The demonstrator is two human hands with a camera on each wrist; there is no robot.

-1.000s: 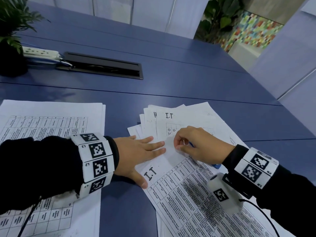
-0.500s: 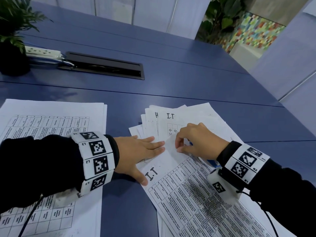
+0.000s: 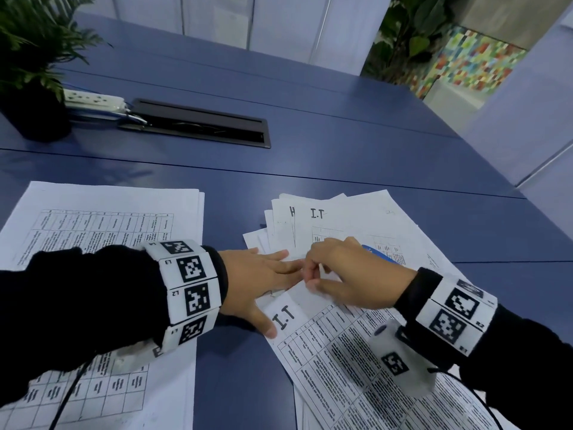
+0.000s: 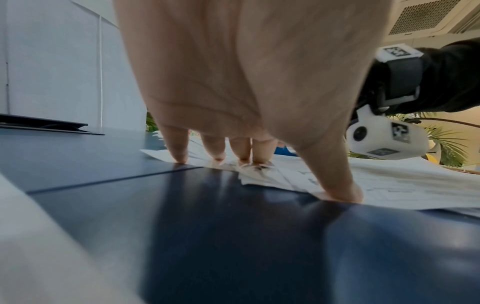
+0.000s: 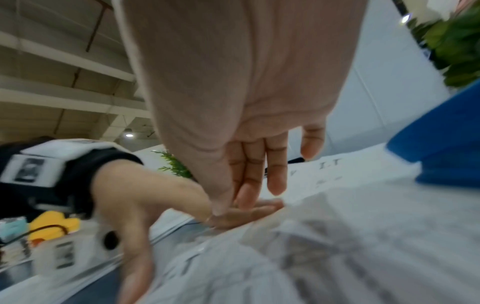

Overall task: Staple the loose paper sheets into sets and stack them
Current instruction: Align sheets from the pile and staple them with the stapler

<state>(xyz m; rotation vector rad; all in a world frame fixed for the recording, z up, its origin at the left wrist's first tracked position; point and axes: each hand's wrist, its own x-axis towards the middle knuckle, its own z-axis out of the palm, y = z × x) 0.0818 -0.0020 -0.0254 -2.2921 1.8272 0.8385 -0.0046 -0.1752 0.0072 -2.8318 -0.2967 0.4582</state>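
Note:
A fanned pile of loose printed sheets [image 3: 356, 212] lies on the blue table [image 3: 341, 144], with a sheet marked "I.T" [image 3: 325, 352] on top. My left hand [image 3: 263, 274] rests flat on the pile's left edge with its fingers [image 4: 218, 152] straight and its thumb on the sheet's corner. My right hand [image 3: 338, 274] meets the left fingertips, and its thumb and forefinger [image 5: 244, 197] pinch the top sheet's edge. A blue stapler [image 3: 376, 253] lies on the sheets, mostly hidden behind the right hand; the right wrist view shows the stapler [image 5: 446, 148] beside that hand. A squared stack of papers [image 3: 93, 218] sits at the left under my left forearm.
At the back left stand a potted plant [image 3: 31, 88], a white power strip [image 3: 93, 99] and a black cable hatch [image 3: 198, 124] set into the table. The table's edge runs diagonally at the right.
My right hand has slid left along the top sheet until its fingers meet the left fingertips. The left hand has stayed flat on the pile.

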